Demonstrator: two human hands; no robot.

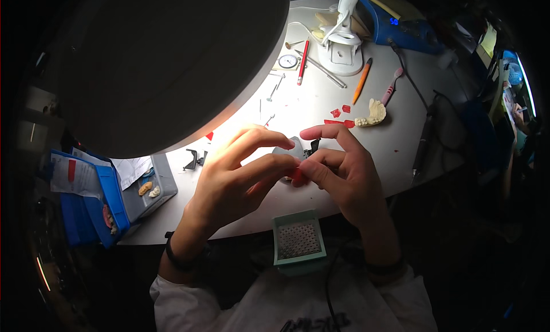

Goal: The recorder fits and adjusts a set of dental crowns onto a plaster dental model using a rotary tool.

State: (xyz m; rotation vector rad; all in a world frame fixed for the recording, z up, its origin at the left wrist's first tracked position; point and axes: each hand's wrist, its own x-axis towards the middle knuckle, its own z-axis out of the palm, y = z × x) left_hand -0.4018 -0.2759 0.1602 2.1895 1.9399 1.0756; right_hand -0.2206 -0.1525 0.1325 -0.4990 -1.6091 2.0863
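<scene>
Near the table's front edge, my left hand (pixel 226 172) and my right hand (pixel 349 180) meet fingertip to fingertip. Between them they pinch a small red piece of wax (pixel 298 176), partly covered by the fingers. The right index finger is raised and curved above the pinch. Just behind the fingertips sits a grey rounded object (pixel 283 151), mostly hidden by my hands. A black hinged fitting (pixel 312 147) stands beside it. Several loose red wax bits (pixel 338 112) lie beyond my right hand, next to a cream dental model (pixel 372 114).
A large lamp shade (pixel 172 68) hangs over the left. Farther back are a white stand (pixel 341 51), a pink toothbrush (pixel 393 86), an orange-handled tool (pixel 362 80) and a red pen (pixel 303 63). A green grated tray (pixel 275 236) is in front; grey and blue bins (pixel 167 180) stand left.
</scene>
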